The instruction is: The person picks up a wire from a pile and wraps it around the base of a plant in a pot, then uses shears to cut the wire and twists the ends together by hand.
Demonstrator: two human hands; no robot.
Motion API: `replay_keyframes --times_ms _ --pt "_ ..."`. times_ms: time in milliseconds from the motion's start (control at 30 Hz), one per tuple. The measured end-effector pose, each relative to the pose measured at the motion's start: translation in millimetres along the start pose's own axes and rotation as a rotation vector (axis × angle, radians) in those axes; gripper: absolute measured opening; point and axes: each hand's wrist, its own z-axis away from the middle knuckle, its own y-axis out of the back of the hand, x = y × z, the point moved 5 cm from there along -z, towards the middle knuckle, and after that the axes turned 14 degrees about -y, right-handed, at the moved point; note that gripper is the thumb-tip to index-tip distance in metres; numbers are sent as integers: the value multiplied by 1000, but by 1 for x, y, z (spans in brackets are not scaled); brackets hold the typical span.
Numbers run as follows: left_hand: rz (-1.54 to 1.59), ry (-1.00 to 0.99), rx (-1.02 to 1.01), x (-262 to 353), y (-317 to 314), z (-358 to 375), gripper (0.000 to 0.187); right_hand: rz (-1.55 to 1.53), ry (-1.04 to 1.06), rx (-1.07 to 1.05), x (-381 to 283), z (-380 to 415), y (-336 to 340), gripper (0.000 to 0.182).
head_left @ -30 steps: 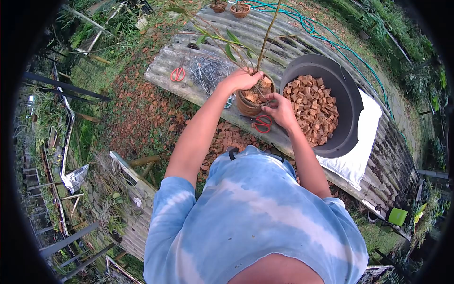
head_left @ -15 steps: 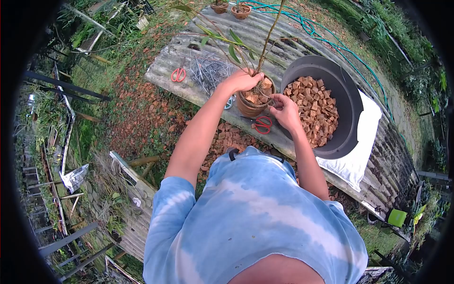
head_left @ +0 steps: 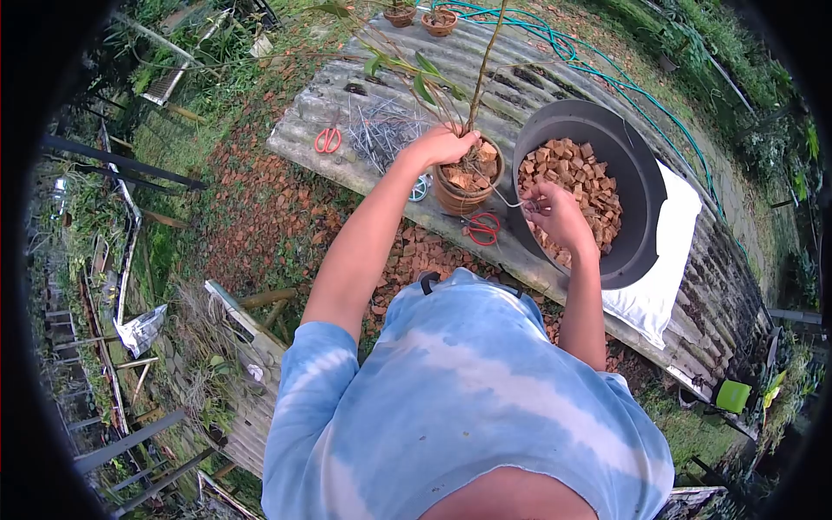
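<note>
A clay pot (head_left: pixel 462 202) of brown husk chunks stands near the front edge of a corrugated sheet, with a tall leafy plant (head_left: pixel 483 74) rising from it. My left hand (head_left: pixel 444 146) is closed round the base of the stems at the pot's rim. My right hand (head_left: pixel 555 211) pinches the end of a thin pale strand (head_left: pixel 509 201), which curves out from the pot; whether it is a root or a wire I cannot tell. That hand overlaps the near side of a large dark tub (head_left: pixel 637 147) holding husk chunks (head_left: pixel 576 178).
Red-handled scissors (head_left: pixel 482 229) lie in front of the pot, and another red-handled pair (head_left: pixel 328 140) farther left beside a heap of metal wires (head_left: pixel 381 130). A white sack (head_left: pixel 654 303) lies under the tub. Small pots (head_left: pixel 439 23) and a green hose (head_left: pixel 563 43) are at the back.
My right hand has moved right, away from the pot to the tub's near side, drawing the pale strand out with it. My left hand stays at the stems.
</note>
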Motion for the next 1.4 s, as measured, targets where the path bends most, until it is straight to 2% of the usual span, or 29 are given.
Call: replay_keyframes --times_ms 33,100,133,200,300,667,767,867,1067,1400 --pt "10 -4 1 -3 -1 -2 64 -58 -7 -16 5 -1 0 31" --pt "31 -15 3 -6 -2 -4 66 45 -2 -40 3 3 -1 33" --pt "48 -20 36 -6 -2 -4 58 97 2 -53 0 5 -3 34" --pt "84 -29 105 -3 -2 -2 44 100 139 -45 0 -3 -21 34" --pt "34 -26 11 3 -1 1 66 110 238 -30 -14 -13 -39 34" --pt "-43 -44 29 -12 -7 -11 61 -1 336 -1 -9 -53 -65 36" --pt "-15 -29 29 -10 -6 -8 61 78 389 50 -13 -54 -65 33" --pt "12 -22 38 -7 -6 -6 61 70 402 46 -13 -59 -67 31" --pt "1 -7 34 -1 -2 -2 62 28 296 10 -14 -55 -67 28" --pt "-5 -16 24 -12 -5 -10 63 -53 316 78 -26 -40 -59 30"
